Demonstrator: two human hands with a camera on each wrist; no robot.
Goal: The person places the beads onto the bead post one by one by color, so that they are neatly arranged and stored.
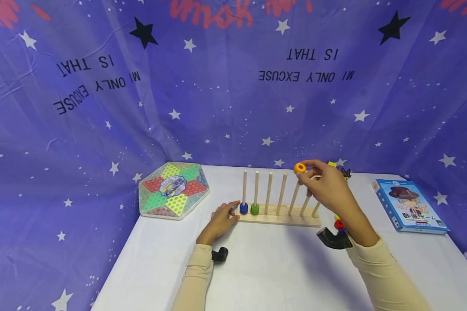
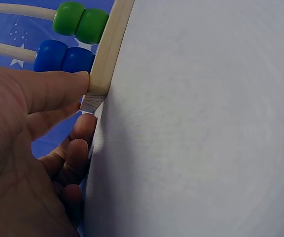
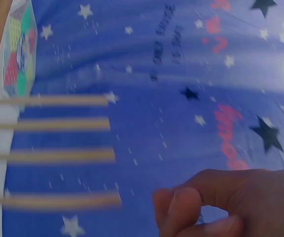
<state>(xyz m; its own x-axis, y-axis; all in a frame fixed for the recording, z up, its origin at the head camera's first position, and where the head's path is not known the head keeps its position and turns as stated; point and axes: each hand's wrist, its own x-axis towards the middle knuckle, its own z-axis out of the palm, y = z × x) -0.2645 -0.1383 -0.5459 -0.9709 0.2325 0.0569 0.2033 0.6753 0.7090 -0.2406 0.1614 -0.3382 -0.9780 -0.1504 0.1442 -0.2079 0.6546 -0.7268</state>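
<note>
A wooden peg rack (image 1: 280, 219) stands on the table with a row of upright pegs. Two blue beads (image 1: 243, 208) are stacked on its leftmost peg, and two green beads (image 1: 254, 209) sit on the peg beside it. My left hand (image 1: 220, 220) pinches the rack's left end; the left wrist view shows the thumb (image 2: 58, 89) against the wooden base (image 2: 110, 49). Up at the top of the fifth peg from the left, my right hand (image 1: 327, 183) pinches an orange bead (image 1: 299, 168). In the right wrist view the fingers (image 3: 184, 207) show, but the bead does not.
A hexagonal Chinese checkers box (image 1: 174, 190) lies at the left. To the right is a blue game box (image 1: 410, 206). Loose beads, a red bead (image 1: 338, 224) among them, lie partly hidden behind my right wrist. A purple star-printed cloth (image 1: 233, 108) hangs behind the table.
</note>
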